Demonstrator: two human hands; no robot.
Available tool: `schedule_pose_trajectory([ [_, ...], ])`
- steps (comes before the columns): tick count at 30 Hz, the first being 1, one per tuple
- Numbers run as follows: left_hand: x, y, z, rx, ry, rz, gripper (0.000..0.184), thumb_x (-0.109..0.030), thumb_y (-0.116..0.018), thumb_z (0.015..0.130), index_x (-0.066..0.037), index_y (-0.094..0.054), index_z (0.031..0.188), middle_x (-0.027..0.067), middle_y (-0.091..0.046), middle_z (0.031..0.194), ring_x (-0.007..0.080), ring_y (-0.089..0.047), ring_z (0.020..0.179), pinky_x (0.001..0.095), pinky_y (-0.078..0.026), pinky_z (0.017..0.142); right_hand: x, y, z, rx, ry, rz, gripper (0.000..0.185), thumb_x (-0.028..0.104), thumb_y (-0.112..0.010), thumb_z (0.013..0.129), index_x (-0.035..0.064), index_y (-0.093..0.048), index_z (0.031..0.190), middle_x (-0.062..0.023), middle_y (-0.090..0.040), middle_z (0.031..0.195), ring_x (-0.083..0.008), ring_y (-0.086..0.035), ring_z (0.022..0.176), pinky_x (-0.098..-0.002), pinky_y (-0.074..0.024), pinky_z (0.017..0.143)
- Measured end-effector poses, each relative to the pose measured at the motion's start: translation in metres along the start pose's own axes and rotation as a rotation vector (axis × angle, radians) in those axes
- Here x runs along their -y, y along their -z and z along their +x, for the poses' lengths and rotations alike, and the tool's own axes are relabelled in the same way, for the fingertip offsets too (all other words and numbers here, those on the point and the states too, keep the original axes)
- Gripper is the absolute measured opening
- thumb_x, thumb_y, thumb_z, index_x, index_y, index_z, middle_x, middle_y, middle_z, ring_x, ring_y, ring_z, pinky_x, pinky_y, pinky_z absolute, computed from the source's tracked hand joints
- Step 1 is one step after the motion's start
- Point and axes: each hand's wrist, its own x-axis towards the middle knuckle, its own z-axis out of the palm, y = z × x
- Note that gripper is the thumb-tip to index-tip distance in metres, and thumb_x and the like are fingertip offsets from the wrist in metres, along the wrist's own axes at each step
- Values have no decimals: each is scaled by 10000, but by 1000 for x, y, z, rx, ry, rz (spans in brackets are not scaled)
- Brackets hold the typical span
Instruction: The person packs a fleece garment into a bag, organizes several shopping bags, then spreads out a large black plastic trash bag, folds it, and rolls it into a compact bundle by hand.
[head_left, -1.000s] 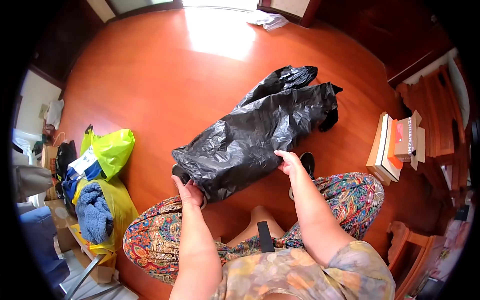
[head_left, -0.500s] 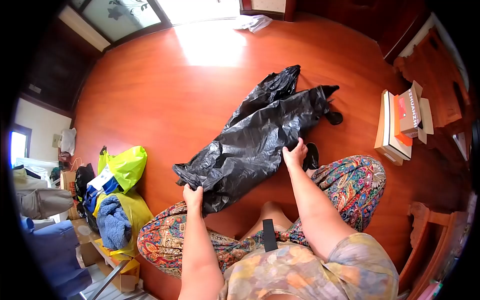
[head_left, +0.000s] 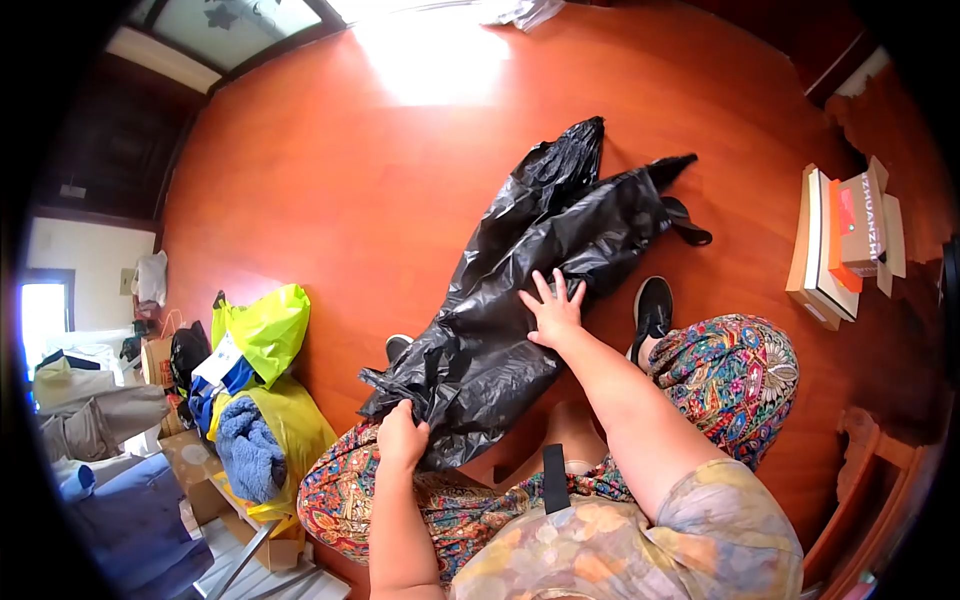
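A large black plastic bag [head_left: 520, 290] lies rumpled and spread in front of me, its far end split into two pointed parts. My left hand [head_left: 402, 437] is closed on the bag's gathered near-left end, by my left knee. On the bag's right side rests my right hand [head_left: 555, 312], palm down with its fingers spread. A dark shoe [head_left: 652, 308] on my right foot shows beside the bag. The tip of another shoe [head_left: 398, 347] peeks out from the bag's left edge.
Bright yellow-green bags [head_left: 268, 335] and a blue fluffy cloth [head_left: 250, 450] stand at the left, near piled clothes [head_left: 110, 415]. Several cardboard boxes [head_left: 860, 225] stand at the right, by a carved wooden chair [head_left: 870, 480]. A whitish plastic bag [head_left: 527, 12] lies by the doorway.
My right hand has let go of the bag's edge and now lies spread on it. My left hand keeps its hold. The bag's near part has shifted and bunched up.
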Motion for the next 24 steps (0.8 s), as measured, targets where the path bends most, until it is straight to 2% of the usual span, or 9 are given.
schedule_pose_trajectory([
  [4,-10,25,-10,-58,6,-122,219,-109,-544,629,24,-496,797,203,-557,783,343,-539,749,377,-424,662,12,-25,10,231,115,-100,746,440,-622,615,296,-267,1256,-17,-216,1330,-304,-79,1244,-608,4,922],
  [7,-9,34,-2,-143,-125,-669,215,-32,-500,644,51,-501,843,130,-557,713,156,-543,691,274,-424,629,11,-52,10,381,164,2,735,464,-619,606,272,-304,1241,-43,-374,1234,-305,-229,1197,-594,-8,931],
  [10,-30,47,10,-13,-58,-1230,266,3,-465,723,60,-447,983,71,-552,910,103,-514,815,222,-404,730,14,-68,10,689,193,84,740,490,-592,637,244,-271,1257,-17,-353,1256,-275,-220,1200,-625,-30,905],
  [11,-37,51,19,-8,-69,-1285,284,-4,-468,738,67,-431,1010,82,-542,943,109,-510,839,227,-400,748,13,-67,4,622,211,143,663,472,-583,662,175,-362,1213,-54,-447,1175,-250,-335,1141,-542,-152,943],
  [12,-45,55,30,-1,-84,-1341,303,-12,-471,753,75,-415,1038,93,-532,976,116,-506,863,232,-395,765,10,-82,6,623,209,136,663,472,-583,662,175,-362,1213,-54,-447,1175,-250,-335,1141,-542,-152,943],
  [15,-84,59,65,74,-260,-1450,440,-72,-495,779,16,-334,1180,103,-493,1051,131,-474,941,246,-373,811,-8,-132,26,645,45,1157,564,412,-621,640,162,-475,1124,-61,-529,1070,-230,-426,1057,-490,-185,916],
  [18,-132,51,90,279,-413,-1516,547,-127,-503,794,-74,-240,1271,124,-408,1176,165,-380,1098,269,-316,888,-18,-71,7,499,-250,1823,468,360,-603,674,107,-514,1057,-64,-550,1008,-210,-469,975,-392,-298,834],
  [22,-149,-2,95,-128,-807,-780,517,-175,-518,777,-62,-305,1234,147,-346,1234,232,-333,1149,309,-278,928,-36,18,-37,-22,-685,1968,301,304,-535,743,75,-563,937,-60,-577,886,-170,-529,815,-327,-420,696],
  [24,-140,-30,92,-277,-738,-660,519,-149,-561,713,-71,-370,1189,172,-337,1220,304,-327,1130,351,-277,930,-47,24,-41,-426,-873,1922,275,348,-459,771,83,-523,807,-17,-553,738,-131,-529,683,-273,-407,568],
])
